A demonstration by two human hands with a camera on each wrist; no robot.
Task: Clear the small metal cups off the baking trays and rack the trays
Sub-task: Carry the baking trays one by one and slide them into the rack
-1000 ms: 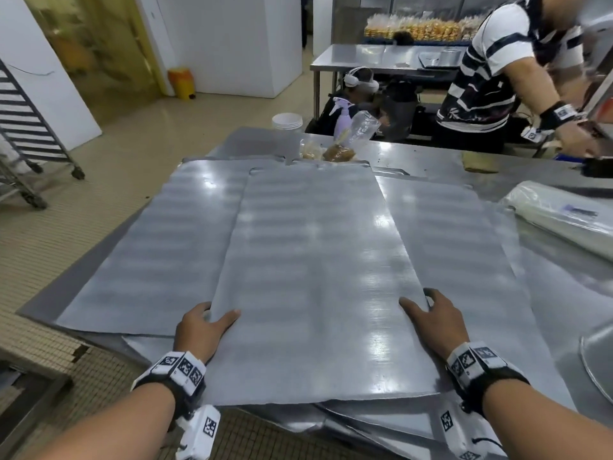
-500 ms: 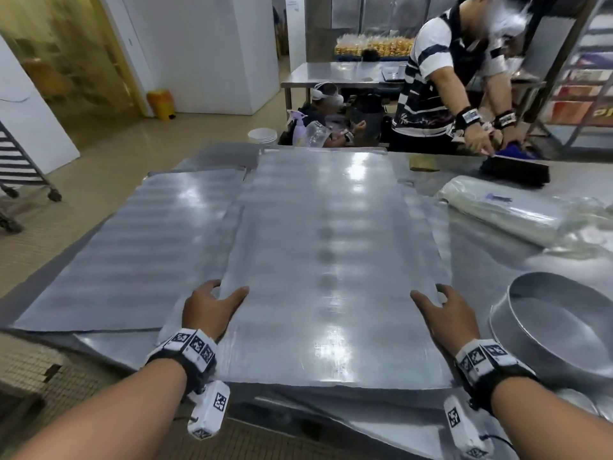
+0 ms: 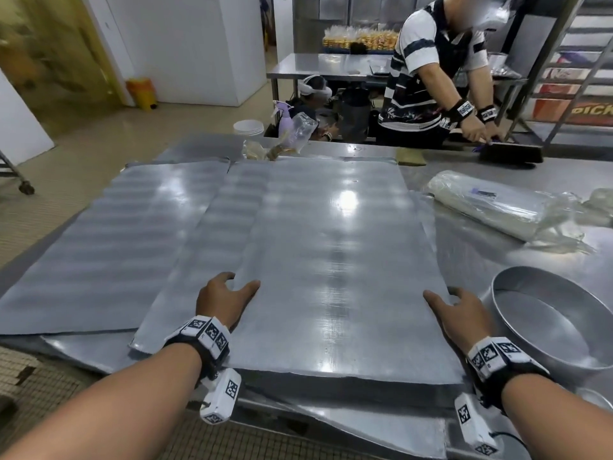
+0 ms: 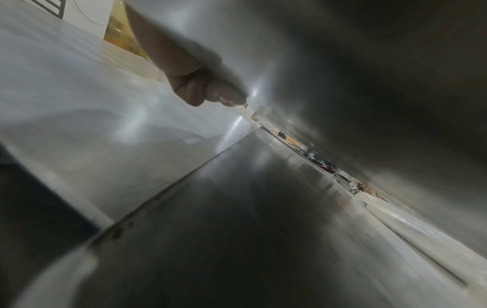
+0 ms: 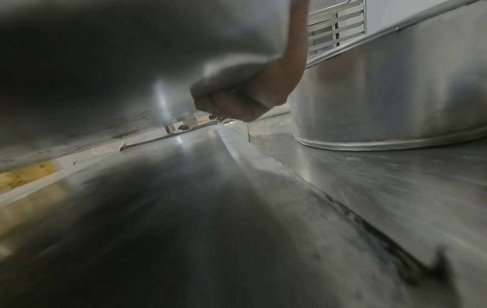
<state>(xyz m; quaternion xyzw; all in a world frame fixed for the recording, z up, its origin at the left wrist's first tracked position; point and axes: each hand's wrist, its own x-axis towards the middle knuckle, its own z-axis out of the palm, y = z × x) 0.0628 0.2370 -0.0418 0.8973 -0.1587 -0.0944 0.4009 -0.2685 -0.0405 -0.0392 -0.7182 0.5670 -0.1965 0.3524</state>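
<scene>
A large flat metal baking tray (image 3: 331, 260) is in both my hands, its near end raised above the trays beneath. My left hand (image 3: 222, 300) grips its left edge, thumb on top. In the left wrist view the fingers (image 4: 208, 91) curl under the tray's underside (image 4: 342, 62). My right hand (image 3: 457, 313) grips the right edge the same way, with fingers (image 5: 231, 104) curled below. More trays (image 3: 109, 240) lie spread on the steel table to the left and underneath. No small metal cups are in view.
A round metal pan (image 3: 547, 323) stands just right of my right hand. A plastic-wrapped roll (image 3: 491, 204) lies at the right rear. Across the table a person in a striped shirt (image 3: 421, 78) sweeps with a brush (image 3: 510, 154). A wheeled rack's caster (image 3: 26, 189) shows far left.
Both hands have kept their hold on the top tray, which has swung to the right over the stack. The head view turned right, bringing the round pan into sight.
</scene>
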